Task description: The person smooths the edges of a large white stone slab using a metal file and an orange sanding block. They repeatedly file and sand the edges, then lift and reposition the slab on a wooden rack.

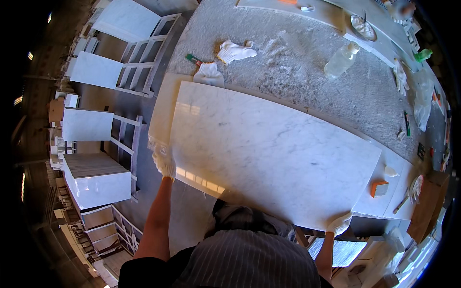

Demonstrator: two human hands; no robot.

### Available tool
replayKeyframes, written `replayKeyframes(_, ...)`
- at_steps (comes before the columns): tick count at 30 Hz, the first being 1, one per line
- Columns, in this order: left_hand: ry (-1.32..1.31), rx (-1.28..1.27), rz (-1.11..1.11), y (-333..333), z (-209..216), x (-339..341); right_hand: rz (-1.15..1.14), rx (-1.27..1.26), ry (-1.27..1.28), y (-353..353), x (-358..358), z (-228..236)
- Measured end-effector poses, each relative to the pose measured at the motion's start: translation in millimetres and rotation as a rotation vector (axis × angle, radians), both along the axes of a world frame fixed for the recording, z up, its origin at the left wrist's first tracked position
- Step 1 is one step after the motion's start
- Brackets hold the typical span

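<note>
A long white marble slab (273, 153) with grey veining lies across the work table in front of me. My left hand (164, 163), in a white knit glove, grips the slab at its near left corner; its fingertips are hard to make out. At the near right corner my right hand (340, 223), gloved the same way, is closed round the edge with the fingers partly hidden beneath. Another pale slab (161, 113) shows under the left end. Further pale stone (394, 180) extends beyond the right end, carrying an orange-sided block (379, 188).
Beyond the slab, the dusty grey tabletop (283, 62) holds loose white gloves (235, 51) and a clear plastic bottle (342, 60). A metal bowl (363, 28) stands at the far right. Left of the table are racks with stone slabs (96, 69). A cardboard box (429, 211) sits at right.
</note>
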State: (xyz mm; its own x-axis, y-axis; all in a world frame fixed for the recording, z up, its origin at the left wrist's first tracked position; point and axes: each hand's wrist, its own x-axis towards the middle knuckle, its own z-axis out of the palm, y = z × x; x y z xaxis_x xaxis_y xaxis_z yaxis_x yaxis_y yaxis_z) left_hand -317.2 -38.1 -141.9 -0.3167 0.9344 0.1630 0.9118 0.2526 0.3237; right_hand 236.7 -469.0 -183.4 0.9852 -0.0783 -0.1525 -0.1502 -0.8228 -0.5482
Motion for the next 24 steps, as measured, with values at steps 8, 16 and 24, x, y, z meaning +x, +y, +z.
replayKeyframes(8, 0.134, 0.060, -0.951, 47.3, 63.3, 150.0, -0.002, 0.046, 0.017, 1.6, 0.7, 4.6)
replayKeyframes(16, 0.261, 0.015, -1.201, 28.9, 55.6, 235.2, -0.018, 0.034, -0.004, -0.1, 2.6, 0.2)
replayKeyframes(24, 0.244, -0.283, -1.265, 47.4, 51.7, 160.1, -0.050, 0.088, 0.000, 3.7, -0.7, 4.7)
